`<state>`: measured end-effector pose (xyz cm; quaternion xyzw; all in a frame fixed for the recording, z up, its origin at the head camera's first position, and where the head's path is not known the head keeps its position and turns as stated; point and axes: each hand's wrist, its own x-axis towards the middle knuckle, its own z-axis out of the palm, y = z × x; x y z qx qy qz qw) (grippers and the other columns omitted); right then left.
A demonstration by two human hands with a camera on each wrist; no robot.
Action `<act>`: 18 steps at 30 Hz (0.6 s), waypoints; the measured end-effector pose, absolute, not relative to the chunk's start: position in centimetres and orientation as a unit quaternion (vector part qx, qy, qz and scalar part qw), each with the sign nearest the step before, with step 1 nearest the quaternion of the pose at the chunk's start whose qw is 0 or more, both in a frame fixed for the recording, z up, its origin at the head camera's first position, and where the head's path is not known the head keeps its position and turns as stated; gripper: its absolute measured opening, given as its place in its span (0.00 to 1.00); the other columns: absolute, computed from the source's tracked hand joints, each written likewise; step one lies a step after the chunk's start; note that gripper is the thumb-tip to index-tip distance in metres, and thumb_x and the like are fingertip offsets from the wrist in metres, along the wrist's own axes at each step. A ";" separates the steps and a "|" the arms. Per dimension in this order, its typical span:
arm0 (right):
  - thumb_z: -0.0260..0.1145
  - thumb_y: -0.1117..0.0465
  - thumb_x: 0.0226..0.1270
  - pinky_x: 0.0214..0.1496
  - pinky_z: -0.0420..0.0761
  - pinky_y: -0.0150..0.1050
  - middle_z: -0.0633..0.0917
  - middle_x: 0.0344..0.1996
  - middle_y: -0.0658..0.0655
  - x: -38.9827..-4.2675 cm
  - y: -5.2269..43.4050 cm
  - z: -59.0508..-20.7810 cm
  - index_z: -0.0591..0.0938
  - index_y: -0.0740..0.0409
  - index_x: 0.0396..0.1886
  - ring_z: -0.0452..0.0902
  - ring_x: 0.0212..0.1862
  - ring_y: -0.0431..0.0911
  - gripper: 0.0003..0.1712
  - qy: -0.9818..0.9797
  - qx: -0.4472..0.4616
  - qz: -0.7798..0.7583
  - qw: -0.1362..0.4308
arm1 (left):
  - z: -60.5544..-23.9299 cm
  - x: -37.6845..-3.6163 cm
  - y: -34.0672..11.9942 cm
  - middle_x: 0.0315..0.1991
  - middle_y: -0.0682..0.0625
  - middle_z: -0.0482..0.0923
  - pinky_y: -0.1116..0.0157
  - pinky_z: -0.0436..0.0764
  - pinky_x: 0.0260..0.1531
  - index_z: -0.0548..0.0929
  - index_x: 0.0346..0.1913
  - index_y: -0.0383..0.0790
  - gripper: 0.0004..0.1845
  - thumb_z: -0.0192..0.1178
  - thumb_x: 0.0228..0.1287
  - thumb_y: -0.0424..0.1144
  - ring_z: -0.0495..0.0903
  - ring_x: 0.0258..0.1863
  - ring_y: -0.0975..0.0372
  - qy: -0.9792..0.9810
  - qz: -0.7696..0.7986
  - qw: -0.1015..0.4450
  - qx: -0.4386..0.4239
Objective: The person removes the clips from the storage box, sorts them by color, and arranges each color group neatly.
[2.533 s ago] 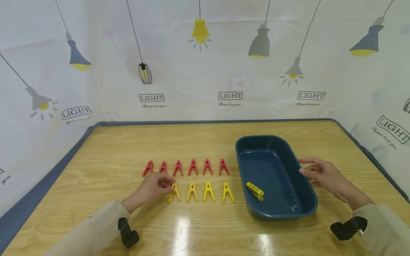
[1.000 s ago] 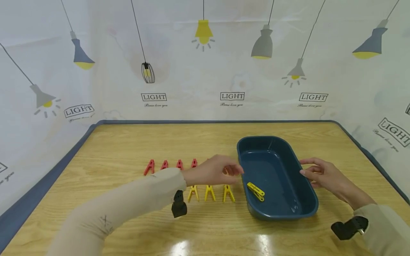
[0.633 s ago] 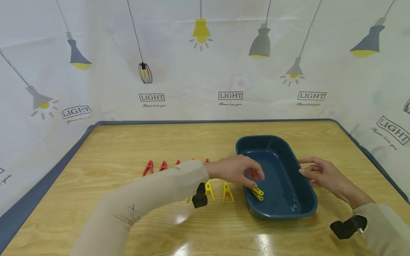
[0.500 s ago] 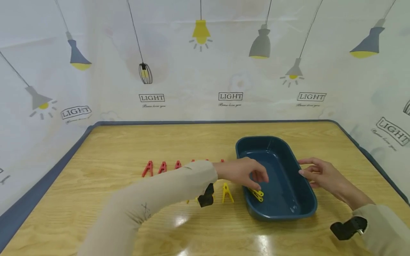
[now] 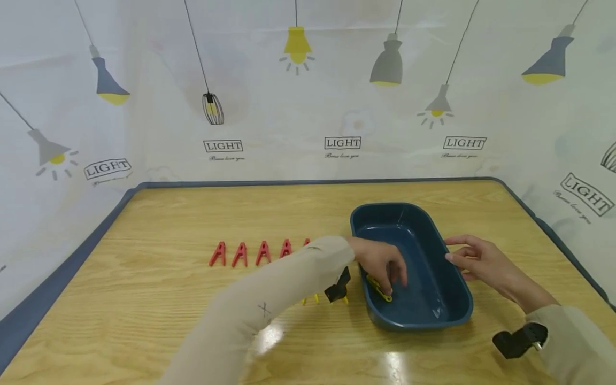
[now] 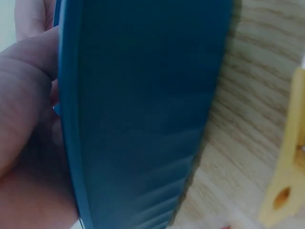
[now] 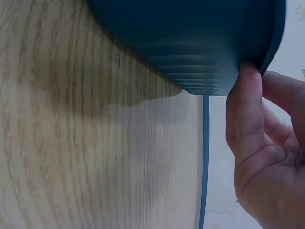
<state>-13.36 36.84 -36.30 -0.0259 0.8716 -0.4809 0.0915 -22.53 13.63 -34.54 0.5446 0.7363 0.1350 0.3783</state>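
1. The yellow clothespins (image 5: 379,287) lay on the floor of the dark blue tub (image 5: 457,315), centre-right of the head view, low on its near left side.
2. My left hand (image 5: 381,262) reached over the tub's left wall, fingers curled down onto those pins. I could not tell whether that grip had closed on one or let go, since the fingers hid the contact.
3. My right hand (image 5: 476,260) rested fingers straight against the tub's right rim; the right wrist view showed a fingertip (image 7: 249,81) touching the rim, steadying it.
4. I judged the step best done by letting go low and lifting straight up clear of the wall, so the tub would not be dragged.
5. Left of the tub, red clothespins (image 5: 250,253) stood in a row on the table (image 5: 159,224), with more yellow pins (image 5: 310,299) half hidden under my sleeve.
6. The backdrop behind read "LIGHT" (image 5: 342,143) several times, each with small script beneath, too fine to read.
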 end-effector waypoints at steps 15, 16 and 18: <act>0.55 0.54 0.65 0.37 0.78 0.43 0.78 0.36 0.62 -13.4 36.9 -36.2 0.61 0.69 0.60 0.77 0.35 0.42 0.30 0.867 -0.021 -0.488 0.096 | -35.2 -23.2 14.4 0.35 0.53 0.80 0.79 0.71 0.36 0.83 0.37 0.36 0.10 0.65 0.49 0.31 0.75 0.35 0.70 0.725 0.122 0.405 0.543; 0.55 0.54 0.65 0.37 0.78 0.43 0.78 0.36 0.61 -13.4 36.9 -36.2 0.61 0.69 0.60 0.77 0.35 0.42 0.30 0.867 -0.021 -0.488 0.095 | -35.3 -23.2 14.5 0.34 0.53 0.79 0.79 0.72 0.35 0.84 0.37 0.36 0.10 0.65 0.49 0.31 0.74 0.34 0.70 0.725 0.126 0.400 0.547; 0.55 0.54 0.65 0.37 0.78 0.43 0.78 0.37 0.61 -13.4 36.9 -36.3 0.61 0.69 0.60 0.77 0.36 0.41 0.30 0.868 -0.021 -0.487 0.095 | -35.4 -23.3 14.6 0.33 0.53 0.79 0.79 0.72 0.34 0.84 0.37 0.37 0.09 0.65 0.49 0.31 0.74 0.32 0.70 0.726 0.137 0.390 0.549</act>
